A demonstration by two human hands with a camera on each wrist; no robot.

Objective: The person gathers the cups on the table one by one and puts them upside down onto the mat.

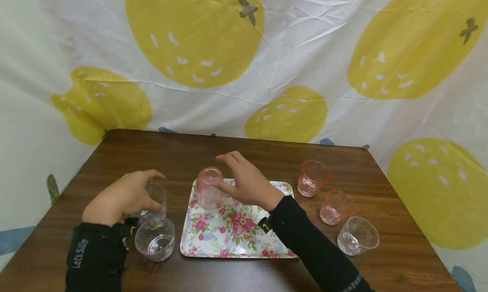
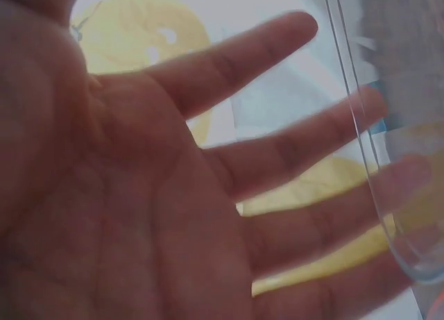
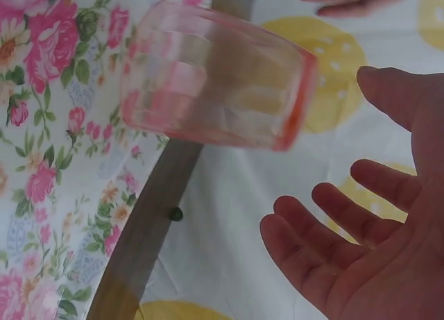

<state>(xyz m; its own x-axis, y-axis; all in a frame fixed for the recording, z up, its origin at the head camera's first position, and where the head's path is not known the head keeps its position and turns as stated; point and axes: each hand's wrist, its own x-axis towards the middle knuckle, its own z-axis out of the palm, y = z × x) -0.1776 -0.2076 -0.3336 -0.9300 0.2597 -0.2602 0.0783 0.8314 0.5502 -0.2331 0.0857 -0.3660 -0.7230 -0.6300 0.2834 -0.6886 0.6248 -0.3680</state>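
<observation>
A pink glass stands upside down at the back left of a floral tray. Beside it is my right hand, its thumb and fingers parted; the right wrist view shows a gap between the hand and the pink glass. On the left, my left hand is over and around a clear glass, partly covering it in the head view. In the left wrist view the fingers are stretched and spread, with the clear glass close by their tips.
In front of the left hand's glass stands another clear glass, upright. Right of the tray are two upright pink glasses and an upright clear glass. A patterned cloth hangs behind the brown table.
</observation>
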